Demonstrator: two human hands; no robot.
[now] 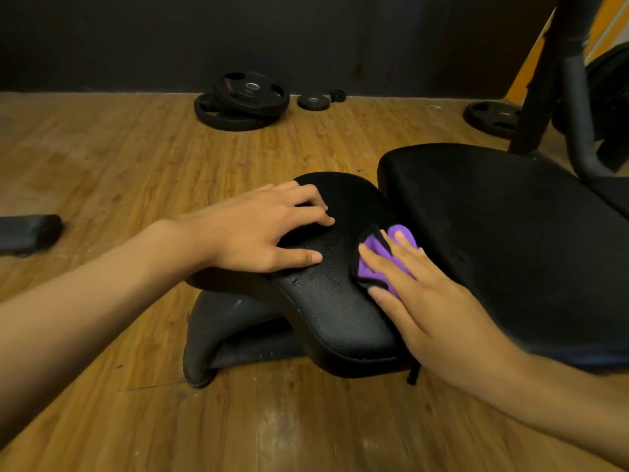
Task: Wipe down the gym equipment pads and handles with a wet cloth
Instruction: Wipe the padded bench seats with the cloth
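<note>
A black padded seat pad (337, 311) of a weight bench fills the middle of the head view, its textured surface speckled with wet drops. My left hand (258, 229) rests on the pad's left side, fingers spread and slightly bent, holding nothing. My right hand (418, 287) lies flat with straight fingers on a purple cloth (374, 264) with a black edge, pressing it onto the pad's right side. The larger black back pad (510, 229) adjoins on the right.
Black weight plates (243, 100) lie stacked on the wooden floor by the dark wall, with a small plate (313, 102) and a collar (338, 95) beside them. Another plate (493, 117) lies at right behind the bench's metal frame (544, 83). A dark block (29, 233) sits at far left.
</note>
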